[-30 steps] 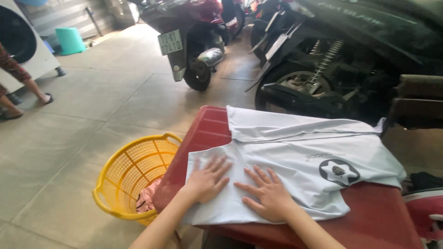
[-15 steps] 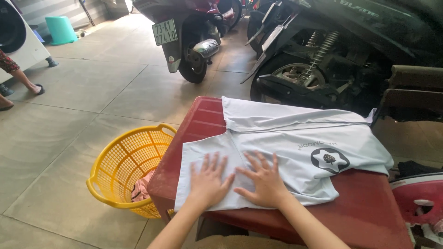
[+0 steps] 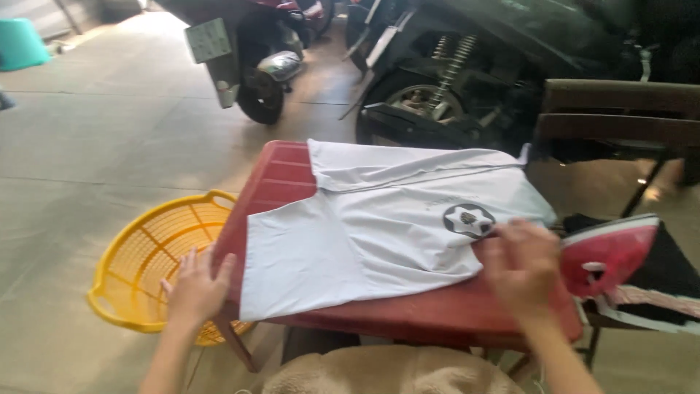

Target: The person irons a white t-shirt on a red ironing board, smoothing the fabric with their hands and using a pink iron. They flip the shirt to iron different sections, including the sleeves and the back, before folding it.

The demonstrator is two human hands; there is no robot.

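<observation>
A white shirt point(image 3: 386, 226) lies spread flat across a red surface point(image 3: 281, 171), a ribbed plastic top, and it covers most of it. The shirt's round black-and-white badge point(image 3: 468, 219) sits toward the right. The near hem runs close along the near edge of the surface, and the left hem stops short of the left edge, so a strip of bare red shows along the far-left corner.

The left hand point(image 3: 197, 284) is off the cloth, fingers spread, resting at the near-left corner of the surface, right at the edge, just beside the shirt's near-left corner. The right hand point(image 3: 519, 264) is down on the right side of the shirt, just near of the badge; it is blurred, fingers curled onto the fabric, and I cannot tell whether it pinches the cloth or only presses it.

Left of the surface, on the tiled floor point(image 3: 102, 138), stands a yellow laundry basket point(image 3: 142, 266), its rim tucked just beside the left hand. There is wide open floor to the left and far left. The far side is crowded: a red scooter point(image 3: 255, 55) and a dark motorbike point(image 3: 467, 66) are parked just beyond the far edge. On the right a dark wooden chair point(image 3: 620, 113) stands close, and a red-and-white object point(image 3: 609, 252) lies just beside the right hand, so room is tight there.
</observation>
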